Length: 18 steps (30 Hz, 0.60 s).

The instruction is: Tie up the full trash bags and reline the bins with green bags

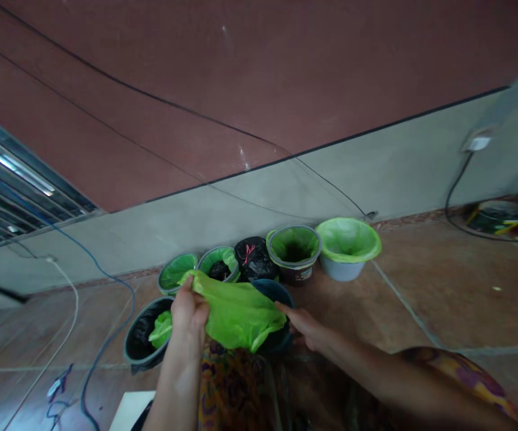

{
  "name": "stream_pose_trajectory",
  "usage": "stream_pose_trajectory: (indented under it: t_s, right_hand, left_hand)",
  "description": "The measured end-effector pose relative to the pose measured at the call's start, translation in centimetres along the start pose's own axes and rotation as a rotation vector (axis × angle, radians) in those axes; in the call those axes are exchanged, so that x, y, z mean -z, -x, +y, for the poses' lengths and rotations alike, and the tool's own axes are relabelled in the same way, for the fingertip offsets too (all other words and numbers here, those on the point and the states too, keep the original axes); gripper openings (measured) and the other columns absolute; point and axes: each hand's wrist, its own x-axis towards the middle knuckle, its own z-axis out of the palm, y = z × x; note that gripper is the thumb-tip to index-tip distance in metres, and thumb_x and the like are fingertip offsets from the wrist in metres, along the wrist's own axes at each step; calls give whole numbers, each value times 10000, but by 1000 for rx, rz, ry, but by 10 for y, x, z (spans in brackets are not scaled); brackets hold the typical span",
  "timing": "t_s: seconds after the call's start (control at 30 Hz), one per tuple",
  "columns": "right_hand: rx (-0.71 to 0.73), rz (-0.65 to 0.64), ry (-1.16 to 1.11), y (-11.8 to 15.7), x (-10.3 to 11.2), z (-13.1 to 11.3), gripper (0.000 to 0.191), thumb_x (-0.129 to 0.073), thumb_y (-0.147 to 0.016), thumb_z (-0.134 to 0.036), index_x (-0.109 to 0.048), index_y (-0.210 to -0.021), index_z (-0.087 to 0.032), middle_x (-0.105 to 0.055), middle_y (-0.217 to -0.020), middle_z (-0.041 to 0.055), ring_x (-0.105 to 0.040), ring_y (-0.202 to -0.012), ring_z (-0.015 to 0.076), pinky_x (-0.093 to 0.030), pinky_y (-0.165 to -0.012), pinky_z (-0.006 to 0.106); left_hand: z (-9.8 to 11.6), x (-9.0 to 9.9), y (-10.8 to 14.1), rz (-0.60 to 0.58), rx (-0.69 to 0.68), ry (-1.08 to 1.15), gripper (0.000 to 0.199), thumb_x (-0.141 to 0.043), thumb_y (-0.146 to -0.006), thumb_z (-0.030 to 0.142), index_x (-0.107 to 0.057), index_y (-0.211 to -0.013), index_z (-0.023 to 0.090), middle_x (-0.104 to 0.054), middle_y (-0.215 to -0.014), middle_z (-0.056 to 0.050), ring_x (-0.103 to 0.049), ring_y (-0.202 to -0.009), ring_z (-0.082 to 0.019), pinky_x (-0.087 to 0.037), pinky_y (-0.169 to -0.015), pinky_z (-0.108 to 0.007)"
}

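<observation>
A bright green plastic bag [238, 308] is stretched between my hands, above a dark blue-green bin [279, 291]. My left hand [189, 308] grips the bag's upper left end, fingers closed on it. At the bag's right edge, my right hand [302, 326] pinches the plastic. The bag hides much of the bin beneath it. Left of my left hand stands a dark bin [129, 344] with a black liner and a crumpled green bag [161, 329] in it.
Along the wall stand a green-lined bin [176, 272], another lined bin [199, 261], a tied black bag [255, 257], a brown lined bin [301, 274] and a white lined bin [342, 269]. A blue cable [106, 335] and a white cable [76, 299] cross the floor.
</observation>
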Motion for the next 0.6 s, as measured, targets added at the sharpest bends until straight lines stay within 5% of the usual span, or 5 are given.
stream_pose_trajectory:
  t_s: [0.13,0.43,0.6]
  right_hand:
    - [-210,-90,-7,2,-19,16,668,-640,-674,-676,-537,-1098,-170,-568,-1184,184,-566,-1071,284,-496,-657,318]
    - [-108,-411,9,20,-33,31,804,-756,-589,-559,-477,-1279,-254,-438,-1422,122,-477,-1232,268,-465,-782,327]
    - [-23,-336,79,15,-34,37,1004,-829,-506,-425,-380,-1383,-234,-349,-1478,163,-536,-1157,265,-472,-767,313]
  left_hand:
    - [-10,-24,40,-111,-29,71,225,-538,-867,114,-468,-660,168,-445,-508,74,-424,-401,-35,-400,-462,-140]
    - [5,-49,69,-173,-179,205,225,-463,-904,65,-480,-698,156,-517,-581,47,-548,-540,-42,-521,-655,-163]
    - [5,-47,71,-198,-189,254,199,-443,-898,70,-519,-731,148,-578,-628,29,-599,-604,-52,-539,-729,-186]
